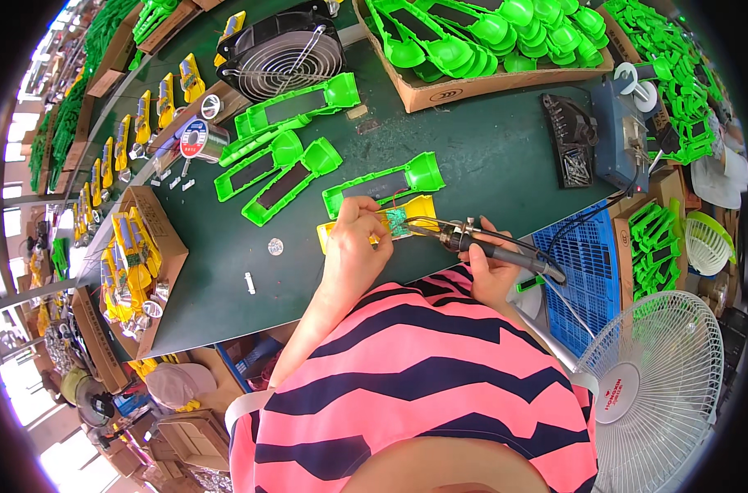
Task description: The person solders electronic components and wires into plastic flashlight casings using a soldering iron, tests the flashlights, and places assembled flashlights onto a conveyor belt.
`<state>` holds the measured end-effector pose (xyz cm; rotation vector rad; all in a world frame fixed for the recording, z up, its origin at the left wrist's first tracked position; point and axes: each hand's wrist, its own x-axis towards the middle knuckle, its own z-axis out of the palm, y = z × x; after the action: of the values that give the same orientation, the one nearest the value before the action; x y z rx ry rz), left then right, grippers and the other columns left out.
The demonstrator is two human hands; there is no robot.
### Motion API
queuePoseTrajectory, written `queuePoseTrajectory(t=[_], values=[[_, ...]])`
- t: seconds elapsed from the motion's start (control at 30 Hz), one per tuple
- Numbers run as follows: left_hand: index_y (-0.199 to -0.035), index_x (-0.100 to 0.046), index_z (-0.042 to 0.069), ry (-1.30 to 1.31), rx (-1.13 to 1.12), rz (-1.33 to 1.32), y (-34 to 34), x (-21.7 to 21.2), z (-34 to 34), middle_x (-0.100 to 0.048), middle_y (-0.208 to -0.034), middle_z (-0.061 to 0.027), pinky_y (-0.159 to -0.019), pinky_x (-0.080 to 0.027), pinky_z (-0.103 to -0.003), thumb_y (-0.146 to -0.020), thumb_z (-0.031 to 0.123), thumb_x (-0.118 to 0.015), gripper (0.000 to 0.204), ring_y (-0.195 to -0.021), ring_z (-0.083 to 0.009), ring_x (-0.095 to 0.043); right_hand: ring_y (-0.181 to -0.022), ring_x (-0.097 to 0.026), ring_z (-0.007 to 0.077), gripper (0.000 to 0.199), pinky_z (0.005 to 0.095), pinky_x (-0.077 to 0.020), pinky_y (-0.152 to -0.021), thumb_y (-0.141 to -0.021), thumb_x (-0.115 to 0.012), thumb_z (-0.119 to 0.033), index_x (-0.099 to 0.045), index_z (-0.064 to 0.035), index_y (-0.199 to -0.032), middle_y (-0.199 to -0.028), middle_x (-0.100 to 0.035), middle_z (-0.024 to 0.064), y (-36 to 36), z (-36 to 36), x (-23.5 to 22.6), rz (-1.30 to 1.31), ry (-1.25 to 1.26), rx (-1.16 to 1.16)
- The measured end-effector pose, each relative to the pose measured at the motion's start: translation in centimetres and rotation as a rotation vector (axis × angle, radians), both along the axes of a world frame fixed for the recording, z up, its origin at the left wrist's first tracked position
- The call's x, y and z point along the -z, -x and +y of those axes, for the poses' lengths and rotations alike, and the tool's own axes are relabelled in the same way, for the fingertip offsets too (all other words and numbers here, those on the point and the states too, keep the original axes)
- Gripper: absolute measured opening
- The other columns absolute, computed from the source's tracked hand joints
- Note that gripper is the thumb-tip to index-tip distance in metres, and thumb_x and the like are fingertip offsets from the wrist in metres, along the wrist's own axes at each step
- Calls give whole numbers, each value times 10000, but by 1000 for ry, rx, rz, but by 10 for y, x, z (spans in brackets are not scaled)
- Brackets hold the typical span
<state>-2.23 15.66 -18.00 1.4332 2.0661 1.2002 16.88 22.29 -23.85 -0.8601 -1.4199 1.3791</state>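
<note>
Near the table's front edge lies a yellow plastic casing [424, 206] with a small green circuit board [397, 219] in it. My right hand [494, 269] grips a soldering iron [514, 255] fitted with a feed attachment and cables; its tip end reaches the board. My left hand [357, 245] is at the left part of the yellow casing, thumb and fingers pinched together; what they hold is too small to make out. Just behind, a green casing [424, 173] with a dark panel lies on the table, and thin wires show between the two casings.
Several green casings [296, 177] lie left of centre, before a black fan with a wire guard [296, 62] and a solder spool [195, 141]. A cardboard box [448, 92] of green parts stands behind. Rightward are a screw tray [575, 164] and blue-grey soldering station [619, 140].
</note>
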Motion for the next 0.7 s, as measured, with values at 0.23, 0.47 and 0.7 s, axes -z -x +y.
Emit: queuePoseTrajectory(t=[0.23, 0.47, 0.7], values=[[-627, -524, -29, 80, 25, 48, 1, -4, 3, -504, -899, -139, -615, -465, -322, -571, -78, -600, 106, -727, -269, -556, -696, -600, 155, 172, 238, -526, -641, -770, -532, 14, -508, 71, -931, -1016, -484, 166, 10, -4, -17, 50, 65, -15], [-621, -525, -22, 81, 57, 69, 3, -5, 5, -501, -896, -139, -634, -459, -334, -563, -79, -594, 107, -763, -283, -545, -622, -593, 137, 173, 261, -497, -747, -771, -546, -5, -516, 64, -926, -849, -526, 111, 9, 1, -14, -6, -80, -53], [-662, -530, -32, 122, 72, 116, 5, -7, 5, -526, -916, -122, -604, -485, -281, -608, -61, -604, 96, -698, -225, -572, -925, -563, 236, 228, 250, -536, -680, -739, -572, 46, -516, 87, -956, -1028, -529, 206, -2, 1, -10, 55, 60, -75]])
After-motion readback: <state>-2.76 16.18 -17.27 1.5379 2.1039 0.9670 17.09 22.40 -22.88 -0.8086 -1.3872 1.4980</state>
